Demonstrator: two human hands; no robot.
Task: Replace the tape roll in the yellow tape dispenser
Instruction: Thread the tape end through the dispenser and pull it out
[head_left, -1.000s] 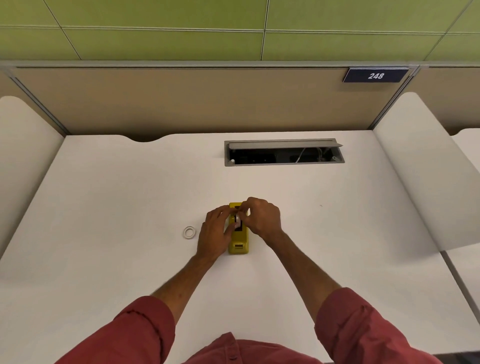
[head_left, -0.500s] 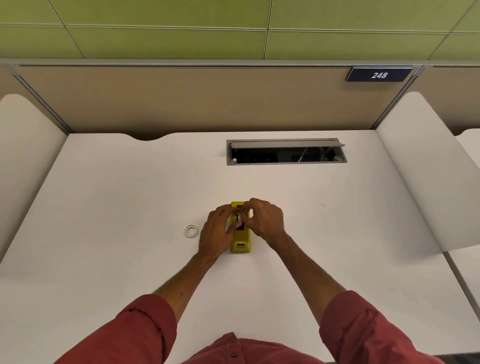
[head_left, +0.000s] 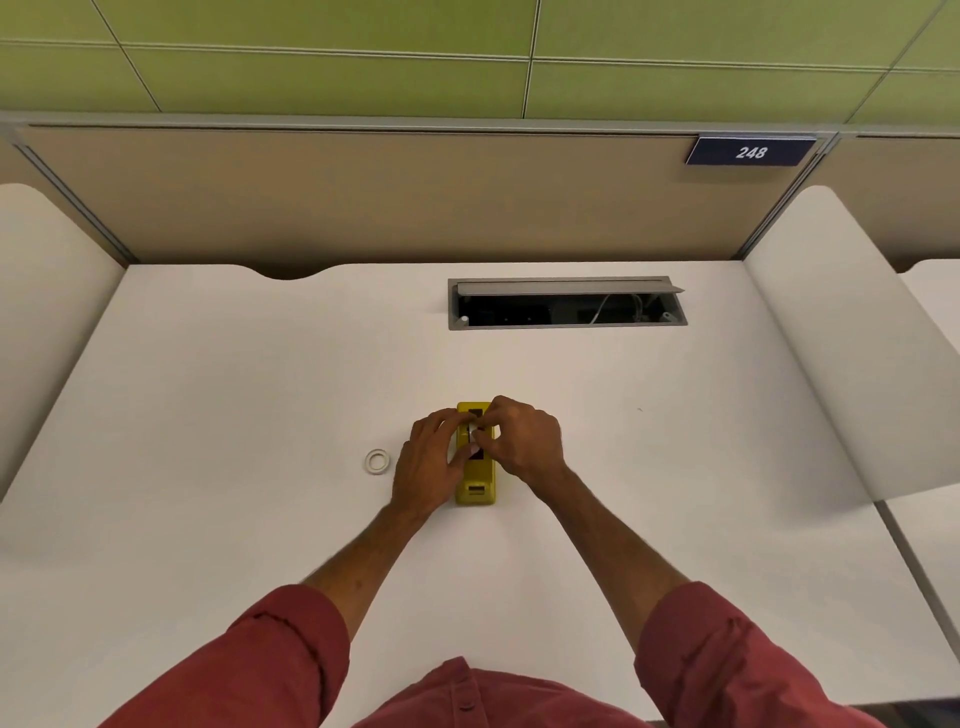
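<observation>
The dispenser lies flat near the middle of the tabletop, its long side running away from the person. It is a small yellow block with a dark slot in its top and a little window at the near end. The left hand braces its side, fingers curled against it. The right hand pinches something small and white over the slot; I cannot tell whether it is the roll or its core. I take this as seating the roll. Next comes pressing it home squarely. A spare white ring lies just beside the left hand.
</observation>
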